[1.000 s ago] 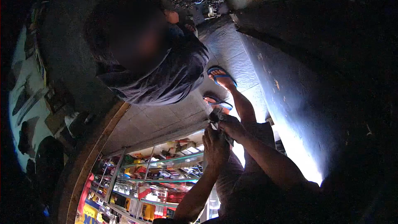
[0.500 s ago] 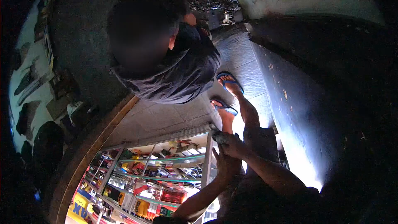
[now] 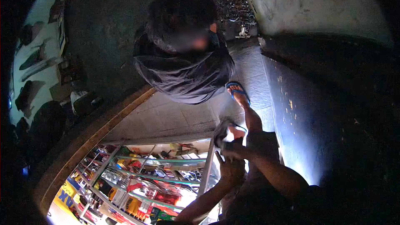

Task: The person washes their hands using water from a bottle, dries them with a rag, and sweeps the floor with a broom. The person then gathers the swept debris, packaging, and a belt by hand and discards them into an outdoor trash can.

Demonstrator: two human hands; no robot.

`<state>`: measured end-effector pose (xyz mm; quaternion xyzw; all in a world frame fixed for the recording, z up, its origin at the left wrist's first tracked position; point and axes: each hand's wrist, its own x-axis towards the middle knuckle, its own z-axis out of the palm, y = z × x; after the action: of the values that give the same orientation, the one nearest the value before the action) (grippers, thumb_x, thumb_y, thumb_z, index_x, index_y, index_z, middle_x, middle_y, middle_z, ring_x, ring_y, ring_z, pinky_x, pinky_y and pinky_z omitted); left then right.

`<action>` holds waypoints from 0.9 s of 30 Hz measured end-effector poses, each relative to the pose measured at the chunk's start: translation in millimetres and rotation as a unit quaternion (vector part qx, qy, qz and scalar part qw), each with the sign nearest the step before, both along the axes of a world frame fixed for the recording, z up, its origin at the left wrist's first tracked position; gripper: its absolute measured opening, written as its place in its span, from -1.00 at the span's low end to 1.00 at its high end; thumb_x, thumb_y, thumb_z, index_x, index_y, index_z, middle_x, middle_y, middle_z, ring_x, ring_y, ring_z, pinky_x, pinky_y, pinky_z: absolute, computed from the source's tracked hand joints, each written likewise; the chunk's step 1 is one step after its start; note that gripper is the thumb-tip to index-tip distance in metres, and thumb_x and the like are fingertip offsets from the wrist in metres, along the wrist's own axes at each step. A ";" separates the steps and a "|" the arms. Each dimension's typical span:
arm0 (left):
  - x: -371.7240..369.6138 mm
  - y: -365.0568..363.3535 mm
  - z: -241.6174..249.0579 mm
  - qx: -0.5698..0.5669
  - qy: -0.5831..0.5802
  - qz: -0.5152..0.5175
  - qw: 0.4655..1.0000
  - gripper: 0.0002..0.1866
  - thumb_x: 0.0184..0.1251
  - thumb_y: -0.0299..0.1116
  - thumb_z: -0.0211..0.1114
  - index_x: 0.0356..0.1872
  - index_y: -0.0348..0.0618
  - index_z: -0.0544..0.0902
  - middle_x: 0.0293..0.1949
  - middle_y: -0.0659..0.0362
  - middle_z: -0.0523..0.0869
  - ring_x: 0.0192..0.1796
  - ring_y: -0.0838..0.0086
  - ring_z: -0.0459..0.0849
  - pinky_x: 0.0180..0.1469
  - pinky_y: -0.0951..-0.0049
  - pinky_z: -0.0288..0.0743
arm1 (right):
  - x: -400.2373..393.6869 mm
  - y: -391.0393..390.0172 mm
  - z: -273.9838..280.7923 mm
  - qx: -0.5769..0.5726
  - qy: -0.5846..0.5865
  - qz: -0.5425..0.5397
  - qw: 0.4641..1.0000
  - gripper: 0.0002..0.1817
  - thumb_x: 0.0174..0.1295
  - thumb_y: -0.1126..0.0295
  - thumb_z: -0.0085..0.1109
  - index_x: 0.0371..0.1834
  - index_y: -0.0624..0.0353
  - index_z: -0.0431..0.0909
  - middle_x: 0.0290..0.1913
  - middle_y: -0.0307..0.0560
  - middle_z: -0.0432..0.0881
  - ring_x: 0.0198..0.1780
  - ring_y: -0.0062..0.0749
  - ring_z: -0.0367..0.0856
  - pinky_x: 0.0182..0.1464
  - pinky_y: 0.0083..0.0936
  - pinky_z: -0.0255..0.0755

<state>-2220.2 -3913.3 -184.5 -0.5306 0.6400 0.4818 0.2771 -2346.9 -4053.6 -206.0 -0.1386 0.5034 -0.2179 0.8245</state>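
My right hand (image 3: pixel 236 149) is closed on a dark grey cloth (image 3: pixel 224 131), perhaps a rag, whose loose end is blurred by motion. The cloth hangs out beyond the fingers, over the floor near one of my feet. Just below and against it is my left hand (image 3: pixel 231 170), with one finger stretched up toward the cloth. The rest of its fingers are dark and partly hidden by the right hand.
A person in a dark top (image 3: pixel 183 68) is just ahead. A glass display case (image 3: pixel 162 180) full of colourful packets stands at lower left. A blue flip-flop (image 3: pixel 238 89) is on my foot. Metal parts (image 3: pixel 235 10) lie by the wall. A dark panel (image 3: pixel 300 112) rises at right.
The cloth has swung out and shows larger above my hands. One foot has drawn back toward me behind the cloth. My view has shifted, and the other person appears farther right.
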 end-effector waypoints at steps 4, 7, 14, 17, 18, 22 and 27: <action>-2.9 -8.3 19.1 -0.145 -0.004 -0.056 0.988 -0.61 0.38 -0.09 0.05 0.10 -0.04 0.53 0.08 -0.03 0.55 0.22 0.12 0.43 0.38 -0.24 -0.06 | 24.9 81.6 -32.9 -0.232 -0.007 0.313 0.921 -0.51 0.21 0.35 0.16 0.20 0.31 0.38 -0.07 0.05 0.60 0.03 -0.31 0.53 0.19 -0.31 0.34; -3.9 -46.3 55.3 -0.156 0.029 -0.065 0.985 -0.63 0.34 -0.09 0.08 0.03 -0.04 0.58 -0.01 -0.04 0.61 0.13 0.15 0.51 0.38 -0.25 -0.09 | 27.1 77.1 -18.2 -0.187 -0.059 0.193 0.961 -0.56 0.20 0.38 0.14 0.13 0.33 0.42 -0.06 0.02 0.61 0.02 -0.30 0.56 0.13 -0.33 0.38; -20.2 -57.8 81.8 -0.144 -0.036 -0.110 0.983 -0.46 0.35 -0.03 0.05 0.16 -0.25 0.52 0.14 -0.14 0.57 0.30 -0.13 0.39 0.36 -0.43 -0.38 | 43.2 45.2 -15.0 -0.243 0.142 0.294 0.914 -0.61 0.17 0.32 0.07 0.04 0.26 0.52 -0.11 0.15 0.64 -0.02 -0.09 0.63 0.07 -0.26 0.46; -19.0 -34.1 80.6 -0.163 -0.071 -0.083 0.981 -0.34 0.38 0.11 -0.05 0.35 -0.10 0.34 0.35 -0.08 0.36 0.47 -0.08 0.09 0.36 -0.47 -0.44 | 53.5 77.4 -62.6 -0.059 0.180 0.301 0.935 -0.55 0.27 0.15 0.00 0.04 0.29 0.53 -0.05 0.12 0.65 -0.05 -0.17 0.63 0.02 -0.32 0.47; -16.2 -35.4 93.5 -0.153 -0.016 -0.015 0.988 -0.35 0.35 0.09 0.01 0.31 -0.15 0.38 0.31 -0.06 0.40 0.47 -0.09 0.07 0.35 -0.47 -0.48 | 48.3 66.6 -53.6 -0.045 0.144 0.292 0.945 -0.52 0.28 0.12 0.00 0.07 0.30 0.51 -0.04 0.13 0.64 -0.05 -0.15 0.63 0.03 -0.31 0.46; -24.2 23.7 78.9 0.075 0.019 0.140 0.987 -0.57 0.31 -0.07 0.11 0.05 -0.14 0.59 -0.15 0.03 0.71 0.06 0.04 0.61 0.03 -0.05 0.47 | 56.0 62.9 24.5 -0.036 -0.025 0.440 0.897 -0.39 0.31 -0.01 0.00 0.19 0.32 0.42 0.01 0.17 0.61 -0.08 -0.05 0.60 0.09 -0.26 0.41; -54.7 119.2 2.3 -0.015 0.169 -0.004 0.985 -0.63 0.30 -0.09 0.12 -0.08 -0.14 0.66 -0.27 0.05 0.73 -0.12 0.13 0.70 -0.18 0.13 0.56 | 87.5 135.7 111.0 -0.391 0.094 0.624 0.670 -0.31 0.26 0.05 0.11 0.28 0.38 0.26 -0.06 0.44 0.56 0.02 0.31 0.55 0.12 0.00 0.36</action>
<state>-2274.9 -3794.1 -182.2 -0.4430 0.6870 0.5536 0.1588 -2259.4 -3917.9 -95.0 -0.7497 0.2434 0.1849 0.5870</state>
